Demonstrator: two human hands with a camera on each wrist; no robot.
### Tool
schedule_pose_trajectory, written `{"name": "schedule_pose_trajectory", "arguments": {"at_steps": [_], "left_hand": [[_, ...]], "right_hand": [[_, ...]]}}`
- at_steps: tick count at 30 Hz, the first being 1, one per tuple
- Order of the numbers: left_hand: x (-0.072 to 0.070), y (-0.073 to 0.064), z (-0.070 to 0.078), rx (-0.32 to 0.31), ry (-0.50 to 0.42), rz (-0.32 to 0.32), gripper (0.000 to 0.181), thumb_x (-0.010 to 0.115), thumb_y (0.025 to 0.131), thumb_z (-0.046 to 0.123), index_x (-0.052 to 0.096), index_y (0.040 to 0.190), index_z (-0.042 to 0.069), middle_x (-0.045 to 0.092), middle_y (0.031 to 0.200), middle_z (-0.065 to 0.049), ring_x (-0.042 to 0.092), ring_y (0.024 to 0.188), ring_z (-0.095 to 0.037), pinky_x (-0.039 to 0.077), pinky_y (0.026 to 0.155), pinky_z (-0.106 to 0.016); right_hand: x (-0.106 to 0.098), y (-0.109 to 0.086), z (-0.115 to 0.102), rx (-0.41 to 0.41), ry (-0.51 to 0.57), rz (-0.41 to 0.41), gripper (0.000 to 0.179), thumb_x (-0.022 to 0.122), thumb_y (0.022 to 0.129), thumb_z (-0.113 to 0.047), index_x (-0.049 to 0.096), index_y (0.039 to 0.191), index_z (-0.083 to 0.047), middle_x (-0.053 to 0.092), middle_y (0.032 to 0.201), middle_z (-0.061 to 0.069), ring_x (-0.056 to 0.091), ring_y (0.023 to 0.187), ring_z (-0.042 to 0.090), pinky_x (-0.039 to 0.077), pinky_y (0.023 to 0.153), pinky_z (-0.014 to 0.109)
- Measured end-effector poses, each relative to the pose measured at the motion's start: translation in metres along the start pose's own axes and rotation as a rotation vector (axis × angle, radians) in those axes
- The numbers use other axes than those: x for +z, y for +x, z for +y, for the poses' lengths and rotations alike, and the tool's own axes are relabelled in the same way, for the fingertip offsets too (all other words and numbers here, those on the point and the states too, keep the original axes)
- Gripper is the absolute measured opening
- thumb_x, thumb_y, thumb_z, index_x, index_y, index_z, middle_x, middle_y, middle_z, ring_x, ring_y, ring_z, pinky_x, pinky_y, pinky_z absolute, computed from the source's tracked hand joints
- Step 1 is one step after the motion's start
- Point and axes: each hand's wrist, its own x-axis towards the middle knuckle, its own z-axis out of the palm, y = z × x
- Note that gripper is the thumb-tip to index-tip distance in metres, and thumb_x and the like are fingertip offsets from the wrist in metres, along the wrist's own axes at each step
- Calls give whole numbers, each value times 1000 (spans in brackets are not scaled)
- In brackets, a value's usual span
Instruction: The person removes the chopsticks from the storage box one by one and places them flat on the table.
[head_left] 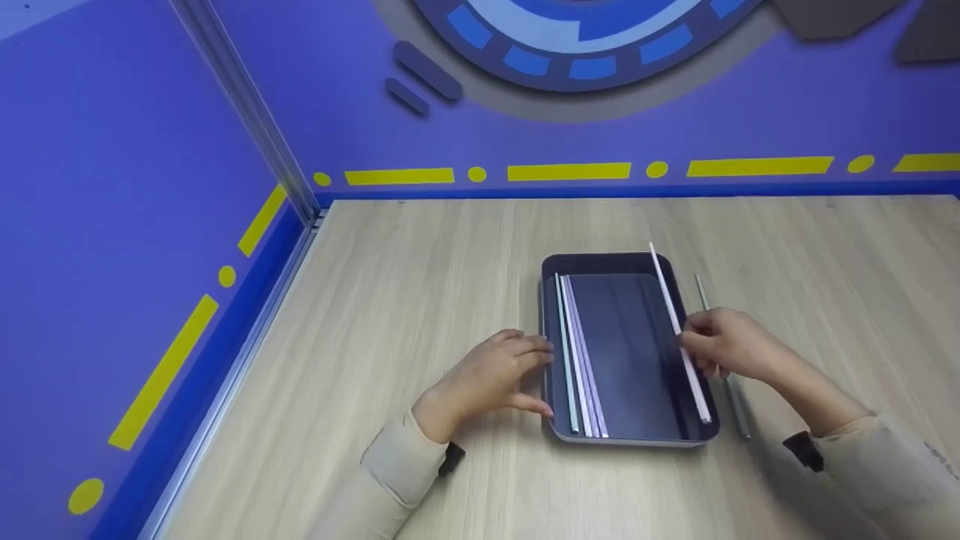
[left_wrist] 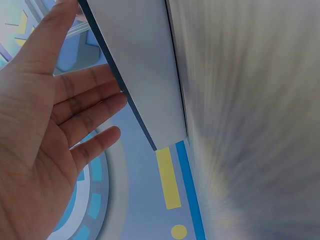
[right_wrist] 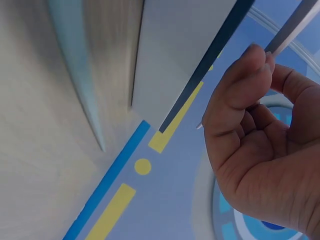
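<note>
A dark shallow tray [head_left: 630,352] with a pale outer side lies on the table. My left hand [head_left: 487,379] is at its left edge, thumb spread apart and fingertips touching the rim; the left wrist view shows these fingers [left_wrist: 90,107] fairly straight. My right hand [head_left: 731,346] pinches a pale pink chopstick [head_left: 665,289] between thumb and index finger, slanted over the tray's right side. Inside, along the left wall, lie a teal chopstick [head_left: 567,360] and several pale pink and purple chopsticks [head_left: 587,375], roughly side by side.
On the table [head_left: 420,285], right of the tray and partly under my right hand, lies a grey-green chopstick [head_left: 739,409]. Blue printed walls [head_left: 480,142] stand at the back and left, with a metal post [head_left: 251,105] in the corner.
</note>
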Motion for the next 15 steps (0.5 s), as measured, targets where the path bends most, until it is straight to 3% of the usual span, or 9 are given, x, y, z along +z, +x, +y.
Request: {"name": "schedule_pose_trajectory", "arguments": {"at_steps": [15], "left_hand": [[0,0,0,12,23,15,73,65,73,65,66,118,8,65,125,-3,60,119,-15,43,108,-33]], "right_hand": [[-15,-7,20,7,35,-21,24,48,95,-11,53,77,4,53,58,1,52,49,9,47,43,23]]}}
